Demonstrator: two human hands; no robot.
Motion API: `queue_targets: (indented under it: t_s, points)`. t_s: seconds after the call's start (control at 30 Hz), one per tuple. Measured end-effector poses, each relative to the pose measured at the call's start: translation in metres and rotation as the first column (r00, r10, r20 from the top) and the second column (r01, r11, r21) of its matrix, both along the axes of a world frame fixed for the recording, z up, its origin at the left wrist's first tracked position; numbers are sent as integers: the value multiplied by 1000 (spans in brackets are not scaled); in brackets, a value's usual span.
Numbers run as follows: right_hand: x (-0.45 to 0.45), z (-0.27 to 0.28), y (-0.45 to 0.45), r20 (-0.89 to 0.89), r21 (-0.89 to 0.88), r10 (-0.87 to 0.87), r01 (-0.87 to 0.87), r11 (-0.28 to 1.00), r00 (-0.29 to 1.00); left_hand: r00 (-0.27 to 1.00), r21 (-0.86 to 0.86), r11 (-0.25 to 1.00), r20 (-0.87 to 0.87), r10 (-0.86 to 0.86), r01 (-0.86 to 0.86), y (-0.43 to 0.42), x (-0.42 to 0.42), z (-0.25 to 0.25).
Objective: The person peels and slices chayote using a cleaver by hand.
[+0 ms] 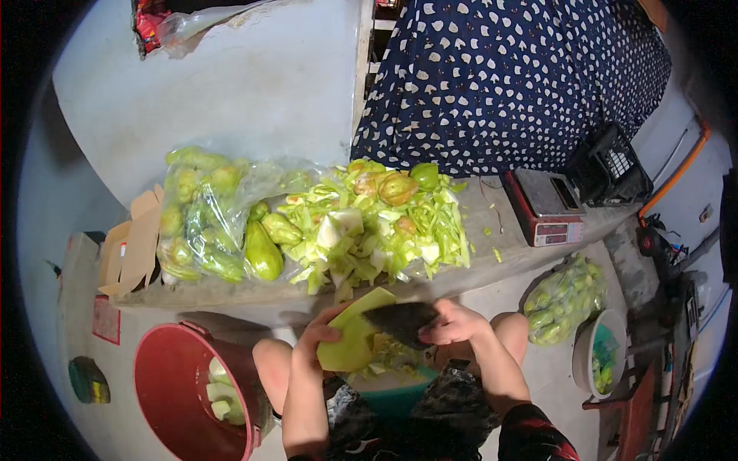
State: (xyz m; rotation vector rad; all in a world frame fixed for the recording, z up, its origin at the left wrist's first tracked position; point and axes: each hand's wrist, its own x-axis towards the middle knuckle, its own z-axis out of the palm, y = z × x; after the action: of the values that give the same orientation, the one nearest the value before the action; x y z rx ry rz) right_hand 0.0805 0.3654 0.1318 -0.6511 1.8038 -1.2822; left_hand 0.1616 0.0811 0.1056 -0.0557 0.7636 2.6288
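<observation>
My left hand is closed around a large pale green, peeled piece of fruit that looks like green papaya, held above my lap. In my right hand is a broad dark-bladed knife, its blade reaching left to the piece's edge. Whether the blade touches the flesh I cannot tell. Beneath them, between my knees, sits a teal container with scraps at its top. On the ledge in front lies a heap of green peelings with several whole fruits among them.
A clear bag of green fruit and an open cardboard box stand left on the ledge; a scale and black crate stand right. A red tub holds pale pieces. Another filled bag lies near a white basin.
</observation>
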Motion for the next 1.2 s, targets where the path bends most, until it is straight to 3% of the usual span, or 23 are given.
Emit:
queue_targets:
  t_s: [0.07,0.1,0.2,0.23,0.3,0.37,0.43,0.5,0.57,0.6,0.73,0.83,0.9,0.97,1.03,1.17,1.2]
  points:
    - [2,3,3,410,-303,-138,277,912,902,997,-40,997,35,62,-60,-6,0,-10]
    - [3,-2,2,409,-303,-136,275,912,902,997,-40,997,34,64,-63,-4,0,-6]
    - [7,-8,-7,-116,-158,-329,310,938,937,988,-20,989,-54,143,-144,6,-7,9]
    - [6,-9,-12,-115,-158,-326,307,938,938,969,-50,968,11,248,-247,9,-10,15]
    - [6,-14,-21,-627,-115,-220,190,975,747,935,-90,936,72,348,-341,9,-11,14]
    - [8,-8,-24,-604,-109,-185,150,983,775,952,-98,950,37,303,-298,1,-14,5]
    - [9,-10,-18,-243,-73,-162,149,986,956,971,-73,969,-28,236,-237,-2,-13,6]
    - [2,-9,-11,-142,-57,-147,140,988,979,981,-44,984,-92,169,-173,-5,-14,1]
    - [0,-7,-10,260,-207,-147,204,957,954,998,-55,998,-62,11,-15,-10,-12,-14]
    - [-5,-18,-6,169,-274,-61,107,956,984,998,-56,998,-60,12,-16,-12,-11,-19]
    - [-5,-10,-10,144,-251,-92,127,960,985,984,-44,991,-121,-129,125,-12,-13,-14]
    - [-4,-9,-13,366,-339,-117,249,907,923,980,-55,989,-137,-141,135,-11,-11,-7]
    - [-9,-29,-6,-138,18,45,-43,999,989,983,-48,991,-126,-131,126,-10,-11,-8]
    - [0,-27,-14,-181,15,-34,38,999,983,984,-71,991,-126,-125,117,-11,-13,-11]
    - [-1,-7,-16,-113,140,52,-36,990,992,986,-80,990,-117,-121,112,-13,-12,-12]
    - [-2,-25,-11,-197,87,16,1,996,980,979,-86,985,-126,-159,149,-13,-14,-7]
    - [-5,5,-17,-203,205,126,-84,975,971,979,-86,985,-129,-157,147,-14,-15,-8]
